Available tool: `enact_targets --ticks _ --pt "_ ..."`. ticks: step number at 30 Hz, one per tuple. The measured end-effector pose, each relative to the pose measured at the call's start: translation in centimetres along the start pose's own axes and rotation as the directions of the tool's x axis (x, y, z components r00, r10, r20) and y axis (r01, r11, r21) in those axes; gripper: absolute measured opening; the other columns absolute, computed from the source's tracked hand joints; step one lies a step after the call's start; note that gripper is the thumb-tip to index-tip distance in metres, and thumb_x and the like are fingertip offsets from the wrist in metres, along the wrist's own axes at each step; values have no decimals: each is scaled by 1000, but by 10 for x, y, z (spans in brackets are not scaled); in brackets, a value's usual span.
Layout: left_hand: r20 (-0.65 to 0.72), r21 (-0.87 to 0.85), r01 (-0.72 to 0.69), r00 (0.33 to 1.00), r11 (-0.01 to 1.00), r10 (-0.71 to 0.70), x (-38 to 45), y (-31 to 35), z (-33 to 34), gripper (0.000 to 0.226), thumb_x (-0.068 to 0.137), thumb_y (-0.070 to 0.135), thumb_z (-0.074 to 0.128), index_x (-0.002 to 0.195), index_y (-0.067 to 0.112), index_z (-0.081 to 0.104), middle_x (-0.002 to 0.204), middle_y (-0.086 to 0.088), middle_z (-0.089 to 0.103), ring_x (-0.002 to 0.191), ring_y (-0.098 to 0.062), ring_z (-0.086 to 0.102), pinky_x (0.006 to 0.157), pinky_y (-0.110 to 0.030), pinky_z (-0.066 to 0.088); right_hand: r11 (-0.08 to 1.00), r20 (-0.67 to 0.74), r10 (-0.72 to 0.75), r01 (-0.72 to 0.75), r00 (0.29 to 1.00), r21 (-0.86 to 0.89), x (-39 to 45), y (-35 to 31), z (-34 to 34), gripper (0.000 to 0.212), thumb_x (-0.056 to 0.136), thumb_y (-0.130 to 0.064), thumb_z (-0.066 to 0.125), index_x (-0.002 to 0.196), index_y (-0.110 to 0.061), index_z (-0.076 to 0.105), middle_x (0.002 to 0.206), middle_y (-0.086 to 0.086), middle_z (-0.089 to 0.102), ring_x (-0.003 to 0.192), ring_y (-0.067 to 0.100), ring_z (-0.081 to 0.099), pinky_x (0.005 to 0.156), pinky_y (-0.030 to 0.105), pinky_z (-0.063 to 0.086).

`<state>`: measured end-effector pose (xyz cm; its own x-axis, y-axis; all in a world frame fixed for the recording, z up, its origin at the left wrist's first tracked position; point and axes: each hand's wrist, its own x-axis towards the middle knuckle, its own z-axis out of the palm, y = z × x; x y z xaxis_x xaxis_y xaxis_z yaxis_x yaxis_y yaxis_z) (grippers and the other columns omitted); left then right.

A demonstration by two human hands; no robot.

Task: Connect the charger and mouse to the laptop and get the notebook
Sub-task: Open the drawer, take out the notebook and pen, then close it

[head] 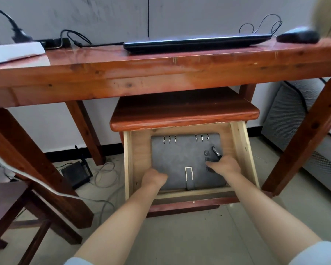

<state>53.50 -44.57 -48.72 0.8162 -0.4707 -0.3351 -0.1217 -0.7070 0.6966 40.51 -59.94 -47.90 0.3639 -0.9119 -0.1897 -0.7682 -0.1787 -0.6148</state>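
Both hands reach into the open drawer (241, 150): the left hand (154, 178) curls its grip on the grey notebook's (180, 157) near left edge, the right hand (225, 166) rests fingers on its cover beside an unreadable printed logo. Above, the shut laptop (197, 42) and mouse (298, 35) lie on the table (122, 73)

A mottled grey notebook (182, 159) (silver rings) lies in a pale wood drawer (241, 148) under a reddish-brown table (141, 73).

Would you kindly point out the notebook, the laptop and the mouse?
notebook (180, 155), head view, bare middle of grey cover.
laptop (197, 42), head view, front edge of closed lid.
mouse (297, 36), head view, top shell.
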Motion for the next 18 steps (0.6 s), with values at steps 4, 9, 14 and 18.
enact_targets --ticks 4,9,14,18 --pt "6 -37 23 1000 999 -23 2 1 -1 35 84 15 59 114 -3 55 123 -18 60 112 -30 57 81 -28 45 944 82 76 -98 994 314 9 1 -14 52 74 -31 77 109 3 61 118 19 63 108 32 58 90 37 47" --pt "51 177 -68 997 982 60 -1 -1 -4 75 82 36 64 135 -4 29 141 -19 42 127 -32 43 102 -33 40 934 144 -114 57 983 353 -3 -8 -30 28 82 -33 67 98 -10 64 107 10 65 97 28 60 69 22 50" --pt "119 525 -395 911 754 394 -19 2 -25 98 83 59 46 144 7 -10 154 -21 -12 143 -32 -10 117 -48 5 789 226 -163 -11 960 614 -26 -8 -41 29 86 -15 64 110 0 60 98 14 68 71 18 69 61 25 56" --pt "362 403 -731 679 550 639 -32 -3 -61 93 84 47 55 145 9 -3 157 -11 -2 145 -19 -3 118 -34 2 726 294 -147 -99 945 681 -42 -9 -48 20 86 -8 62 104 0 62 73 4 69 53 14 67 54 24 56"
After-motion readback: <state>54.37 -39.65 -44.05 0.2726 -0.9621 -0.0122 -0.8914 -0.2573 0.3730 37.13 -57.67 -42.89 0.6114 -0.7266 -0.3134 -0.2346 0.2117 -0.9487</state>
